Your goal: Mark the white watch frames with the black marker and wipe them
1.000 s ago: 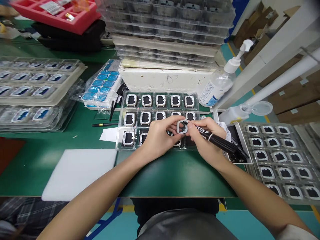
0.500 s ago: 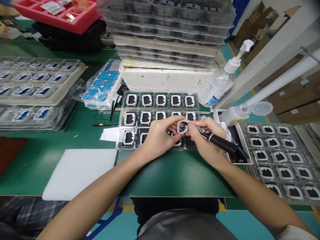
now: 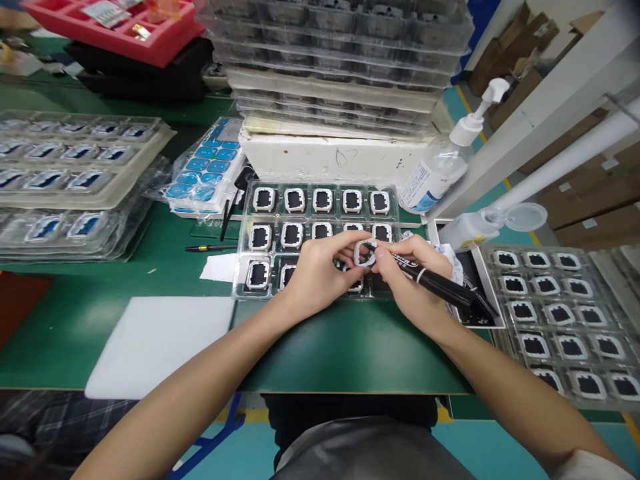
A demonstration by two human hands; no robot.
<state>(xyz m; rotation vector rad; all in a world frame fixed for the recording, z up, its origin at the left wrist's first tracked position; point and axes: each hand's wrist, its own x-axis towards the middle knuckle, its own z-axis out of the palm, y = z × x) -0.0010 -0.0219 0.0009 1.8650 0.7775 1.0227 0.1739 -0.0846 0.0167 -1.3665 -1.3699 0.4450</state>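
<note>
My left hand pinches a small white, rounded-square frame by its edge, above a clear plastic tray. In my right hand is a black marker, its tip end inside the frame's opening and its rear end toward the lower right. My right fingertips are close to the frame's right edge; whether they touch it I cannot tell. Similar white frames, such as the one at the tray's front left, sit in the compartments. My hands cover part of the front rows.
Stacked clear trays stand on a white box behind. A pump bottle is at the back right, beside an open white box. More filled trays lie at right. A white foam sheet lies front left, near a thin pen.
The marker's tip end has shifted slightly within the frame's opening. Both hands stay in nearly the same place, and the view has moved very slightly.
</note>
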